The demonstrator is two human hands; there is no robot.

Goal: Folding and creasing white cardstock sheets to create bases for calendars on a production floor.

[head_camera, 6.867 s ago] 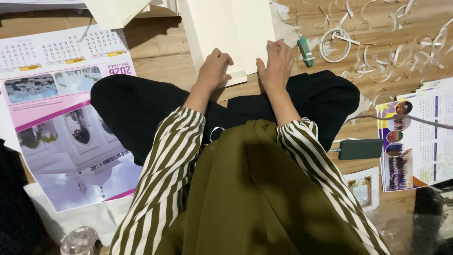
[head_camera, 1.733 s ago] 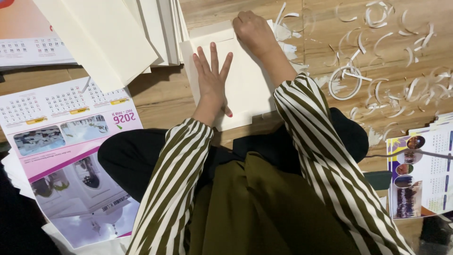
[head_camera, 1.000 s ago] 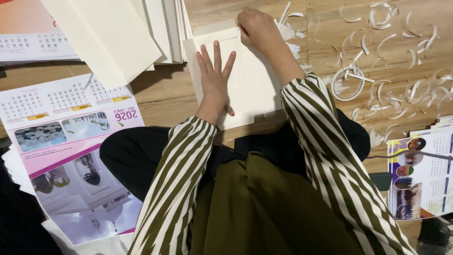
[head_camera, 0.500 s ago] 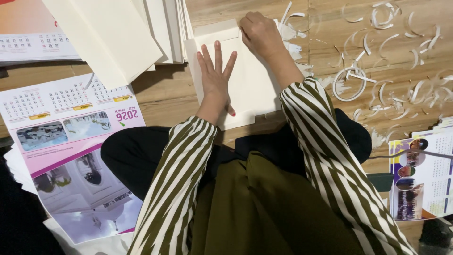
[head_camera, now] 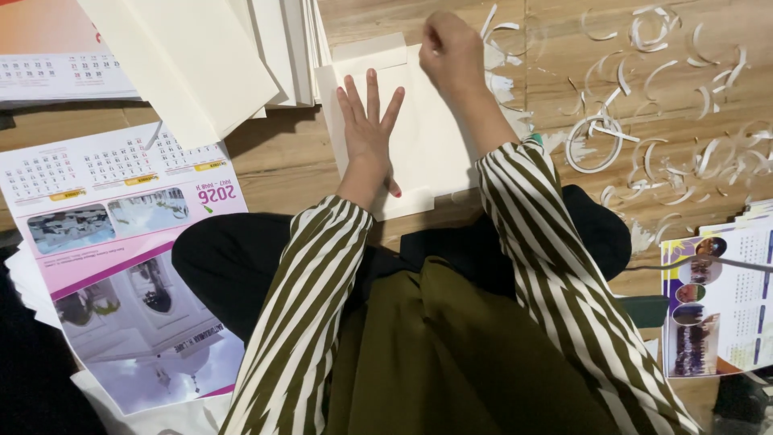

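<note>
1. The cream card sheet (head_camera: 427,153) lies flat on the wooden floor (head_camera: 564,48) at upper centre of the frame, its long axis running from the lower edge near the person's knees toward the top of the frame.
2. The left hand (head_camera: 369,133) rests palm down on the sheet's left half, fingers spread and released, grasping nothing; it pins the sheet in place.
3. The right hand (head_camera: 451,52) sits at the sheet's upper right corner, fingers curled in a pinch on something small at the edge; what it pinches is too small to tell.
4. Governing relation: the edge being worked lies directly under the right hand, up and to the right of the left hand. The right hand is nearer to that corner; the left hand holds the middle.
5. White peeled strips (head_camera: 636,153) lie scattered on the floor at upper right, just beside the sheet's right edge.
6. A stack of cream sheets (head_camera: 209,56) lies at upper left, touching or overlapping the sheet's top left corner. A pink calendar page (head_camera: 121,242) lies at left, well apart.
7. Compared with the frame half a second earlier: the left hand keeps the same spread position; the right hand remains at the same corner, with its fingers slightly more closed
</note>
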